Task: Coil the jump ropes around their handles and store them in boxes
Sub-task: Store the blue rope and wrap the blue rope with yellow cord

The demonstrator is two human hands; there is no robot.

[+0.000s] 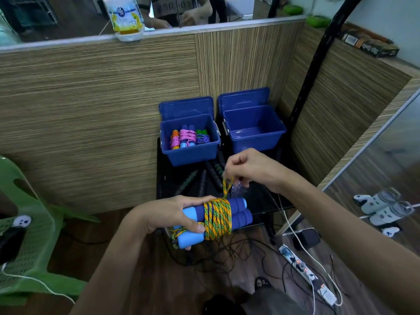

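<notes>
1. My left hand [175, 215] reaches in from the lower left, palm down, with fingers and thumb curled round the pair of blue foam handles [227, 214], which I hold level in front of me above the floor.
2. My right hand [247, 165] hangs above the bundle with the wrist bent; its fingertips pinch a small upright loop of the yellow-green rope [219, 218].
3. That rope is braided cord, wound in tight turns round the middle of the two handles. The handles are padded cylinders, darker blue and ribbed at the right end, lighter blue at the left, where the rope's knotted ends stick out.
4. Two blue plastic boxes stand side by side on a black low table [261, 196], each with its lid propped behind. The left box [189, 153] holds three coiled ropes: pink cord on orange handles, pink on light blue, purple on green. The right box [254, 135] shows only its smooth inside.
5. Several black handles [193, 178] with green rings lie on the table between the boxes and my hands.
</notes>
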